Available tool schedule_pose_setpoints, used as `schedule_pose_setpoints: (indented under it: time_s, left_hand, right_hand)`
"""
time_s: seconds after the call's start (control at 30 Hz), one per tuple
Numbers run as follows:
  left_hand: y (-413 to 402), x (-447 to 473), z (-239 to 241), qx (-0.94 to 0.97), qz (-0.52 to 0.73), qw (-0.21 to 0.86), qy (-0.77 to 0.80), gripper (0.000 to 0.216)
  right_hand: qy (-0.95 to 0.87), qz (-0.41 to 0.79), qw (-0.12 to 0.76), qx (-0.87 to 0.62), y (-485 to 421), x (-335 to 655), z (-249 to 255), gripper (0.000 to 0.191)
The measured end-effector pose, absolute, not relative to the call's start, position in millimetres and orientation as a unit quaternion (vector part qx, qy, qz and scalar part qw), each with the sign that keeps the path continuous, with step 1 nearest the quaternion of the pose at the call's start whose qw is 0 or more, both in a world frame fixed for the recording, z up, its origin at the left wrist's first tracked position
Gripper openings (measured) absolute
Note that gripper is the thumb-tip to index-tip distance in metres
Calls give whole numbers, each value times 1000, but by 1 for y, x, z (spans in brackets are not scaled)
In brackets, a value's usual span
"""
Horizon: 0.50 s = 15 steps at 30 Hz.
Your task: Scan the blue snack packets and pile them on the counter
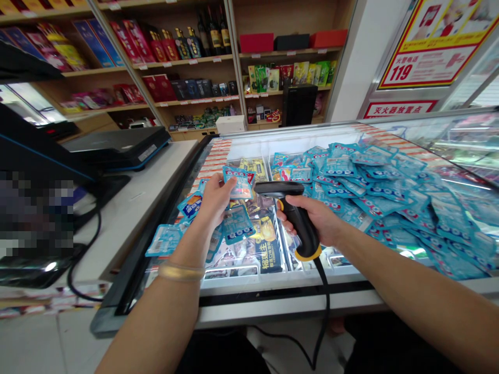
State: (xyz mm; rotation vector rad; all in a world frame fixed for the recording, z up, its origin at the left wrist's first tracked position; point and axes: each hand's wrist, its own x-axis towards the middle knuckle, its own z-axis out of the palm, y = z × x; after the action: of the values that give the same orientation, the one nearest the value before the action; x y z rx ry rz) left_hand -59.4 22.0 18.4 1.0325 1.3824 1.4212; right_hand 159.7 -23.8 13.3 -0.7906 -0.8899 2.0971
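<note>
My left hand point(213, 200) pinches a small blue packet point(237, 183) and holds it up over the glass-topped chest freezer point(273, 291). My right hand point(314, 218) grips a black barcode scanner with a yellow trim point(297, 218); its head points at the packet from the right, a short gap away. A black cable hangs from the scanner's handle down past the freezer's front. More blue packets point(234, 226) lie on the glass just below my left hand. A gold bangle sits on my left wrist.
A big heap of the same blue packets point(390, 192) covers the freezer lid to the right. A white counter point(128, 208) with a checkout screen point(35, 208) and cables stands on the left. Shelves of boxes and bottles point(175, 47) line the back wall.
</note>
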Motion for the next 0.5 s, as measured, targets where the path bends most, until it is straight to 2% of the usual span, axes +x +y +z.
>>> schedule_pose_setpoints:
  time_s: [0.23,0.5]
  left_hand:
    - [24,-60,18,419,581,409,565,30]
    - [33,-8,48,459,606,408,505,37]
  right_hand:
    - [-335,814,362,-308,-24,160,16,26]
    - [-331,763,478,-281,-30,210,45,24]
